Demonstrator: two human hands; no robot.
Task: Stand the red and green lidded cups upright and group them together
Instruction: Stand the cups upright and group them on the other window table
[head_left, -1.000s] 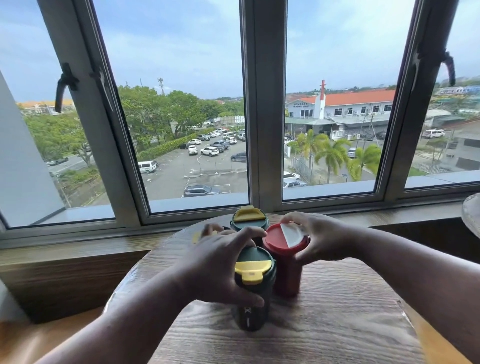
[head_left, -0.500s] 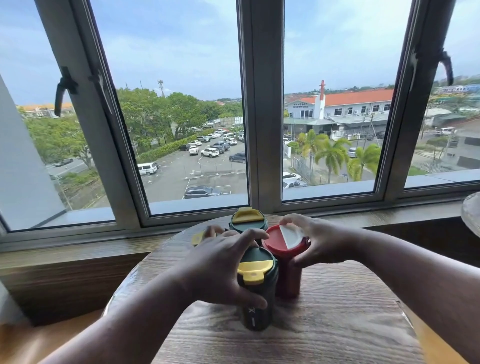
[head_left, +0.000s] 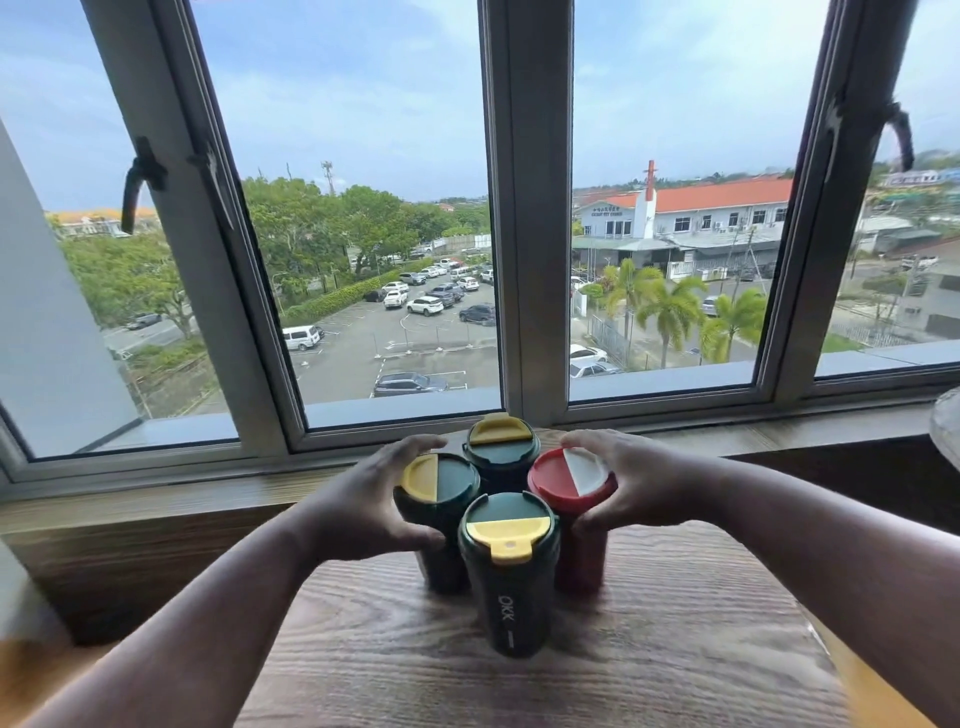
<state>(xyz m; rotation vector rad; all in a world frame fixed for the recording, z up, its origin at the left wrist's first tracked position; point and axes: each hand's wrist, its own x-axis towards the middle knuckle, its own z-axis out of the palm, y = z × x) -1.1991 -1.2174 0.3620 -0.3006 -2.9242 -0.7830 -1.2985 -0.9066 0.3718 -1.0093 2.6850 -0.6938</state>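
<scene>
Four lidded cups stand upright in a tight cluster on the round wooden table (head_left: 660, 654). The front green cup (head_left: 510, 582), with a yellow flap, stands free. My left hand (head_left: 358, 501) curls round the left green cup (head_left: 448, 486), thumb at its front and fingers behind. My right hand (head_left: 647, 488) curls round the red cup (head_left: 569, 486) with its white flap, thumb on the body. A third green cup (head_left: 501, 449) stands at the back between my hands.
The table's far edge meets a wooden windowsill (head_left: 156, 501) under a grey-framed window (head_left: 524, 260). A pale rounded object (head_left: 946, 428) pokes in at the right edge of the view. Bare tabletop lies in front of the cups.
My left hand has left the front green cup and now curls round the left green cup. The front cup stands alone. My right hand stays on the red cup.
</scene>
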